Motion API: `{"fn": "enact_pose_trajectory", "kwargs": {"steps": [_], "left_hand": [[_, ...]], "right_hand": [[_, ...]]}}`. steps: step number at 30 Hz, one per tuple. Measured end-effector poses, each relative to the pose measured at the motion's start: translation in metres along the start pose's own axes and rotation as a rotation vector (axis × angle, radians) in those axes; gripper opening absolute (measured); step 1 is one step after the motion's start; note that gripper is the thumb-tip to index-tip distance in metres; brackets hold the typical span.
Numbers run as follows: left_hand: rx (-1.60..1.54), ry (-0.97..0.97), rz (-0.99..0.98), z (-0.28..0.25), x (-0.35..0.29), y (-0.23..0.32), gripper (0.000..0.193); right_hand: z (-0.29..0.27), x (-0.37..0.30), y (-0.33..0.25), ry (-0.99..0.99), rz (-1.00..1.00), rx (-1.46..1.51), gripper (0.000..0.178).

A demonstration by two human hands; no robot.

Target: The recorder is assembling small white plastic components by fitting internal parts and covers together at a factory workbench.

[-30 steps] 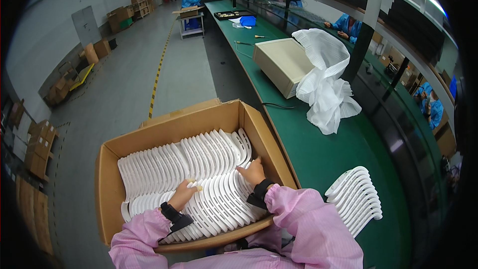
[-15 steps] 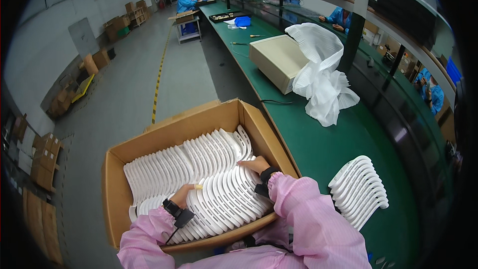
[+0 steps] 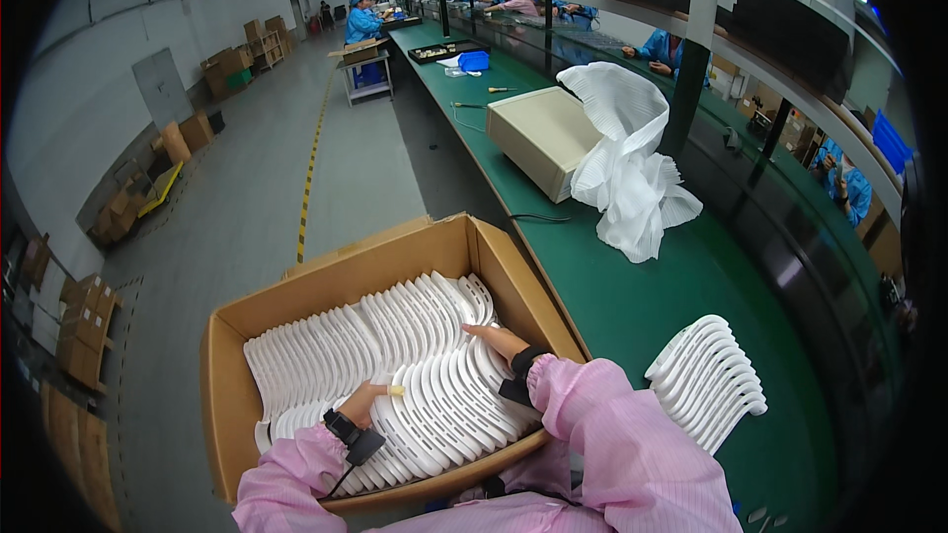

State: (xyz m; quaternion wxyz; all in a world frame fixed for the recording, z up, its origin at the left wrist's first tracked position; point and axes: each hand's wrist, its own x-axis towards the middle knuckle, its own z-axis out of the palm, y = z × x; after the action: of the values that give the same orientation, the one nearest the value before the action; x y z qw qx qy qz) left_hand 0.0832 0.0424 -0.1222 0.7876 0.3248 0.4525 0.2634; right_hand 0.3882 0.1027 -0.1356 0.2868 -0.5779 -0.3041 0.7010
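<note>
Rows of white curved plastic pieces (image 3: 318,339) with slots stand on edge, packed tightly in an open cardboard box (image 3: 232,424) in front of me. My left hand (image 3: 363,403) reaches into the nearer row, its thumb, with a pale yellow wrap on it, lying over the pieces. The other left fingers are hidden among them. At the far right end of that row, my right hand (image 3: 499,340) grips the pieces from the side, most of its fingers out of sight. On the bench to the right lies a separate stack of the same white pieces (image 3: 705,382).
A green-topped workbench (image 3: 632,306) runs along the right. It carries a beige box (image 3: 541,138) draped with white wrapping sheet (image 3: 637,188), a blue bin (image 3: 474,61) and a black tray (image 3: 446,51). People in blue work farther off. Cartons (image 3: 87,321) stand at the left.
My view has tipped up slightly, so the box and bench sit a little lower in it. Both hands stay at nearly the same places on the white pieces.
</note>
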Motion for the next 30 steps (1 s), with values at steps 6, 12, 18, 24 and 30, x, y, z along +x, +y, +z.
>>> {"fn": "enact_pose_trajectory", "kwargs": {"steps": [6, 12, 18, 24, 30], "left_hand": [[-0.053, -0.018, 0.036, 0.002, -0.002, 0.002, 0.043], [0.018, 0.027, 0.174, 0.008, -0.014, 0.002, 0.047], [0.025, 0.075, 0.310, 0.008, -0.025, -0.006, 0.058], [0.047, 0.067, 0.310, 0.005, -0.029, -0.006, 0.061], [0.063, 0.085, 0.419, 0.012, -0.039, -0.002, 0.063]], "right_hand": [[0.018, -0.043, -0.022, 0.036, -0.038, 0.055, 0.054], [0.013, -0.057, -0.029, -0.059, -0.052, 0.199, 0.046], [0.013, -0.055, -0.027, -0.132, -0.087, 0.104, 0.054], [0.011, -0.049, -0.025, -0.196, -0.109, 0.085, 0.054], [0.012, -0.059, -0.032, -0.246, -0.081, 0.109, 0.051]]}}
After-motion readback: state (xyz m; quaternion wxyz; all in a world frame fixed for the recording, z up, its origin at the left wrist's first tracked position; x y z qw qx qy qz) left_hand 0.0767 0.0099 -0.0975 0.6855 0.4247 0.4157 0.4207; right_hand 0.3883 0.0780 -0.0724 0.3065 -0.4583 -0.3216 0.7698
